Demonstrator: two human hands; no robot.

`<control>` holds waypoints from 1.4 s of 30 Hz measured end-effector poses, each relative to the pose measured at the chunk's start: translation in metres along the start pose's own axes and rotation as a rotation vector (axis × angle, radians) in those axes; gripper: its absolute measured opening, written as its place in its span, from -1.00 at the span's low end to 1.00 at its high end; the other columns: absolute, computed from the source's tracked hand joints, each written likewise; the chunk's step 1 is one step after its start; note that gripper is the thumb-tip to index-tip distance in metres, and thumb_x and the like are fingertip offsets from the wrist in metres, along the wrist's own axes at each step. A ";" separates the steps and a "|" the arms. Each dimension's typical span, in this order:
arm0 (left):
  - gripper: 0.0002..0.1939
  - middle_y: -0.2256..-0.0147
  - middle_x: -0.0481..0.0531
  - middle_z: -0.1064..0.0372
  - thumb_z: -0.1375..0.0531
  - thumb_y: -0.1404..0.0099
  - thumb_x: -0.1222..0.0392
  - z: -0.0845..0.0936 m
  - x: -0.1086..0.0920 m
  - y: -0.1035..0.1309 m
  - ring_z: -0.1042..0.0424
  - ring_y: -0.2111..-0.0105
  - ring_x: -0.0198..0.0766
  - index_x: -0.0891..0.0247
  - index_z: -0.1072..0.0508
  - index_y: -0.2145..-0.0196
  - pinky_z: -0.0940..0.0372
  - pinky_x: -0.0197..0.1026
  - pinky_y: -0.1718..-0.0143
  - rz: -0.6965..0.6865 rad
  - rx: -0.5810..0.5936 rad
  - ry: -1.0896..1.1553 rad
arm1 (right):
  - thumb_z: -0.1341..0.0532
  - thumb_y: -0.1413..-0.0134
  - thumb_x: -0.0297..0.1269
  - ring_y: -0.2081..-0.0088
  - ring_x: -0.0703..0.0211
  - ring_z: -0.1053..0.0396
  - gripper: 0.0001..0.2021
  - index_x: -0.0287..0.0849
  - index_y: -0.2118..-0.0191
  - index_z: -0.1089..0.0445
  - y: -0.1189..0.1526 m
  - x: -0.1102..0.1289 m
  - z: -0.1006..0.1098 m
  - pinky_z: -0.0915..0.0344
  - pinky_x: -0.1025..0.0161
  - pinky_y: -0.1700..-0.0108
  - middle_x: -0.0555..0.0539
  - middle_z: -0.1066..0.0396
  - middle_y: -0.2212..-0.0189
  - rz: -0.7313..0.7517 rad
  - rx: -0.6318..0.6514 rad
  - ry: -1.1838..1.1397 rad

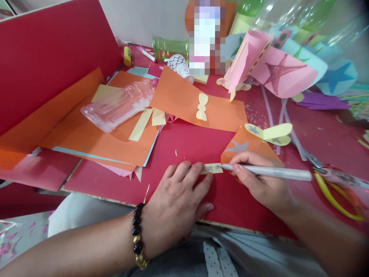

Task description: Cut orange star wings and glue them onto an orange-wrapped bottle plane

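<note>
My right hand (261, 182) grips a silver-white marker pen (276, 172), its tip at the right end of a small pale-yellow paper strip (216, 168). Grey stars run along that strip. Flat on the table, my left hand (183, 188) presses the strip down with its fingers stretched out, hiding the left part of it. Just beyond my right hand lies an orange paper piece (235, 148) with a grey star. A yellow paper bow (271, 132) with grey stars rests on it.
Orange sheets (86, 142) and a clear plastic bottle (121, 105) lie at left. Another orange sheet (178, 98) carries a plain yellow bow cutout (202, 107). Yellow-handled scissors (331, 196) are at right. Decorated pink paper cones (285, 71) and green bottles (170, 47) stand behind.
</note>
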State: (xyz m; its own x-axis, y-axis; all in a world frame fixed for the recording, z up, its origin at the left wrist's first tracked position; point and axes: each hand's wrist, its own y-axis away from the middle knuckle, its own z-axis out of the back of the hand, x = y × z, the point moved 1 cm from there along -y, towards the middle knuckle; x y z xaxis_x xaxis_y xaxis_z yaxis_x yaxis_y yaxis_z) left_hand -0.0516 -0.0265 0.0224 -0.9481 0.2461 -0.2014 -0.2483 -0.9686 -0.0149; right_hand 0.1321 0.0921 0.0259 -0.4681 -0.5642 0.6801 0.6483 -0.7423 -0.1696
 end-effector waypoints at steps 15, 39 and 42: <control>-0.53 -0.18 0.07 -0.18 -0.05 -0.38 -0.07 0.001 0.000 0.000 -0.16 -0.06 -0.03 0.10 -0.26 -0.18 -0.19 0.04 -0.03 -0.003 0.001 0.000 | -0.15 -0.19 -0.31 0.52 0.25 -0.33 -0.88 -0.12 0.37 -0.36 0.002 -0.004 0.001 -0.25 0.29 0.43 0.04 -0.39 0.54 -0.024 -0.008 -0.035; -0.52 -0.22 0.05 -0.16 -0.06 -0.38 -0.05 0.001 -0.001 -0.001 -0.16 -0.06 -0.04 0.11 -0.25 -0.20 -0.19 0.03 -0.02 -0.020 0.000 -0.008 | -0.15 -0.20 -0.29 0.52 0.24 -0.33 -0.87 -0.12 0.37 -0.37 0.004 -0.004 0.001 -0.25 0.30 0.46 0.02 -0.40 0.54 -0.019 0.007 -0.035; -0.51 -0.21 0.07 -0.17 -0.09 -0.37 -0.06 0.001 -0.001 -0.002 -0.17 -0.06 -0.04 0.10 -0.26 -0.19 -0.20 0.03 -0.01 -0.020 -0.012 -0.011 | -0.15 -0.19 -0.30 0.53 0.25 -0.32 -0.88 -0.13 0.37 -0.38 0.002 -0.002 0.001 -0.25 0.30 0.46 0.02 -0.40 0.55 -0.001 0.008 -0.033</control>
State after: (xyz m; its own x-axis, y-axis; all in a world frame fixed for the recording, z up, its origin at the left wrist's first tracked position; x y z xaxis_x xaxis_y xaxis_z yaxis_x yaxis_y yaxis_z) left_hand -0.0506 -0.0251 0.0234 -0.9452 0.2658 -0.1897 -0.2650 -0.9638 -0.0302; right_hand 0.1348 0.0915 0.0247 -0.4490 -0.5509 0.7035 0.6522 -0.7402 -0.1633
